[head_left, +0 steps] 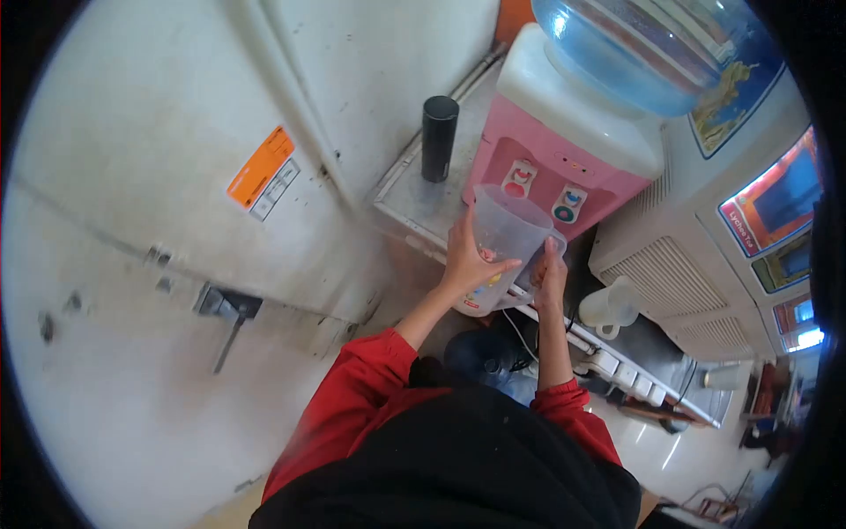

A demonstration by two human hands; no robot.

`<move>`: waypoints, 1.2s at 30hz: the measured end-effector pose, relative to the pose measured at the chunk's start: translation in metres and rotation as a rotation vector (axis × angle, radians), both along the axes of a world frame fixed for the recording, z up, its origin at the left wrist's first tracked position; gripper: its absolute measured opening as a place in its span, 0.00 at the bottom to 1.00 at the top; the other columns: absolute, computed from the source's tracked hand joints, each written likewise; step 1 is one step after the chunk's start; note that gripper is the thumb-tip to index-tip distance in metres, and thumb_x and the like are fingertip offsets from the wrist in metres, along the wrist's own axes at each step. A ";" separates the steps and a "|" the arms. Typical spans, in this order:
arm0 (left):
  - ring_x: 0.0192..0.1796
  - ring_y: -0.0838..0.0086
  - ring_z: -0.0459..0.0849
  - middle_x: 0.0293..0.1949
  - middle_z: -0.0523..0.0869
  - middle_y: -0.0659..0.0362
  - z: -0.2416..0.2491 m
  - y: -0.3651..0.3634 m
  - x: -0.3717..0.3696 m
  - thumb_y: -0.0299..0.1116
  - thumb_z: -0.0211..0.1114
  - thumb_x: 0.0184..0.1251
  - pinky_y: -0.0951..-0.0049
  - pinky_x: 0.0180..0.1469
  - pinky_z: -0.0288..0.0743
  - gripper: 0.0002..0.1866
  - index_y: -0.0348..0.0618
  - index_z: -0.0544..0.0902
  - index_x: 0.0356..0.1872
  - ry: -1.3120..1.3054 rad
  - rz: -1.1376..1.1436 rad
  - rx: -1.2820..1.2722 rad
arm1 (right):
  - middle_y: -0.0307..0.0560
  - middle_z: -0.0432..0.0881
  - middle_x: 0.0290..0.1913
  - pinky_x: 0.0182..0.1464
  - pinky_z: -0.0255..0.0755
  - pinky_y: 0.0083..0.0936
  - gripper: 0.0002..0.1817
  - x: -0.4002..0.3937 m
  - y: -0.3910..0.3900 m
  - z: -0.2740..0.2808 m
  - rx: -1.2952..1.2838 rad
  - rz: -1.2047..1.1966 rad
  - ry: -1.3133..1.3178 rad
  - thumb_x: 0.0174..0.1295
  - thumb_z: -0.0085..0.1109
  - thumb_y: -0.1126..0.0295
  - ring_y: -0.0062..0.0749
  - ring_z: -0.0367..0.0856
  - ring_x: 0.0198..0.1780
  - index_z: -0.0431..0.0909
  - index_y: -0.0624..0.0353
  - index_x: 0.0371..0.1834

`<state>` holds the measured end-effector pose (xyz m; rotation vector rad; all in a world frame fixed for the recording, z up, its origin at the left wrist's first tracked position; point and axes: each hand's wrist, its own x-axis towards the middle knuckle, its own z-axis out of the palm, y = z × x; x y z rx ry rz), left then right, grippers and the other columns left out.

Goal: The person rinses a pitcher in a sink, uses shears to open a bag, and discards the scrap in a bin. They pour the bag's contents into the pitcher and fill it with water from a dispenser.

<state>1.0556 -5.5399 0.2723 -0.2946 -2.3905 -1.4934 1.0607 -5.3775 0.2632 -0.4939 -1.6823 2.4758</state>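
Pitcher [511,231], made of cloudy, see-through plastic, was held in both hands in front of a pink water dispenser [586,163]. Its wide mouth pointed up toward the red tap [518,179] and the green tap [568,205], its base pointed down, and its handle faced the person's right. The long axis ran roughly in line with the dispenser's side edges; whether the rim touched either tap I could not tell.

The left hand [470,263] cupped the wall, thumb spread wide across the near side, the visible fingers laid along the left; how the hidden fingertips sat I could not tell. The right hand [550,278] had its fingers curled around the handle, the thumb resting up along it.

Small red and yellow prints decorated the pitcher's smooth, rounded lower wall. Red cloth sleeves [352,388] covered the forearms partway. Above the dispenser's glossy white top sat a clear blue, rounded bottle [617,53]. To its left, a matte black cylinder [438,141] stood upright on a scuffed pale ledge [401,196]. Over on the right, near a ribbed vent [665,275], was a milky plastic jug [608,307] with a looped handle.
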 end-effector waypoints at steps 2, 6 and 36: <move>0.58 0.53 0.60 0.55 0.60 0.43 0.003 0.000 -0.013 0.45 0.78 0.29 0.58 0.58 0.56 0.60 0.35 0.47 0.62 0.045 0.000 -0.008 | 0.26 0.52 0.10 0.14 0.38 0.17 0.22 -0.008 -0.007 0.005 0.037 -0.086 -0.032 0.56 0.54 0.49 0.13 0.48 0.10 0.59 0.46 0.12; 0.58 0.50 0.60 0.54 0.60 0.41 0.011 -0.004 -0.032 0.47 0.77 0.28 0.55 0.57 0.56 0.59 0.33 0.49 0.61 0.091 -0.040 0.057 | 0.26 0.57 0.10 0.14 0.41 0.15 0.18 -0.017 -0.014 0.020 0.100 -0.213 -0.073 0.55 0.58 0.53 0.11 0.51 0.10 0.66 0.49 0.17; 0.57 0.60 0.63 0.54 0.58 0.45 -0.003 0.001 -0.045 0.39 0.78 0.31 0.64 0.56 0.62 0.58 0.37 0.44 0.60 -0.060 -0.262 0.290 | 0.37 0.77 0.26 0.33 0.63 0.18 0.21 -0.022 -0.010 0.023 0.491 -0.365 -0.049 0.53 0.60 0.54 0.18 0.69 0.29 0.78 0.66 0.31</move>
